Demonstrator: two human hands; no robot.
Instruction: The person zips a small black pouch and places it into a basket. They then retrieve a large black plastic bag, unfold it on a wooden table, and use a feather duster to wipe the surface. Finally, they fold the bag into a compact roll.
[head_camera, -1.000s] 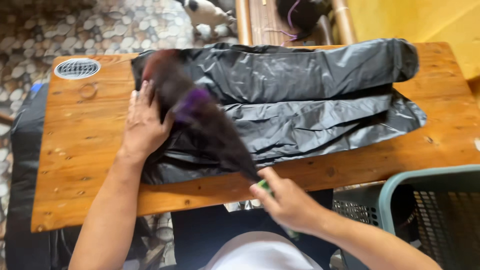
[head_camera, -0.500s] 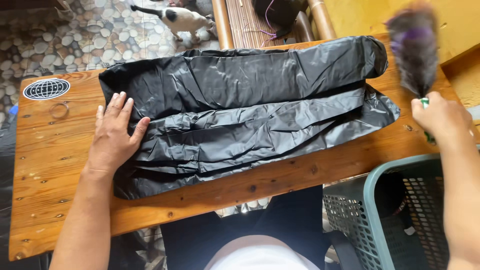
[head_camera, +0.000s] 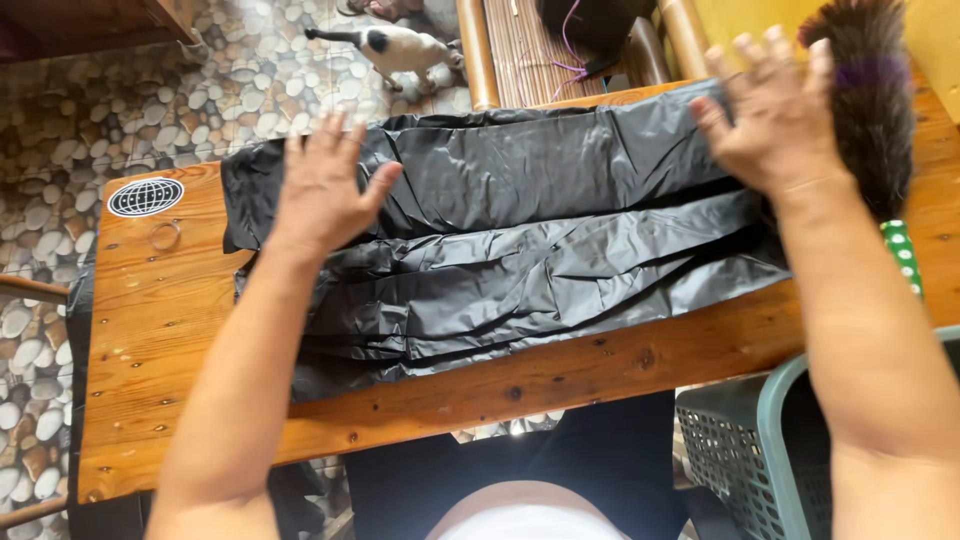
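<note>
A black shiny garment (head_camera: 520, 250) lies folded lengthwise across a wooden table (head_camera: 170, 370). My left hand (head_camera: 325, 190) hovers with fingers spread over the garment's left end. My right hand (head_camera: 775, 115) is spread open above its right end. Neither hand holds anything. A dark feather duster (head_camera: 875, 110) with a green dotted handle (head_camera: 900, 255) lies on the table just right of my right hand.
A grey-green plastic basket (head_camera: 760, 440) stands at the lower right beside the table. A round globe sticker (head_camera: 145, 196) marks the table's left end. A white and black cat (head_camera: 395, 45) walks on the pebble floor beyond. A bamboo seat (head_camera: 530, 50) stands behind.
My right hand has put the feather duster down on the table's right end and now opens over the garment. My left hand has lifted off the garment's left edge and moved right.
</note>
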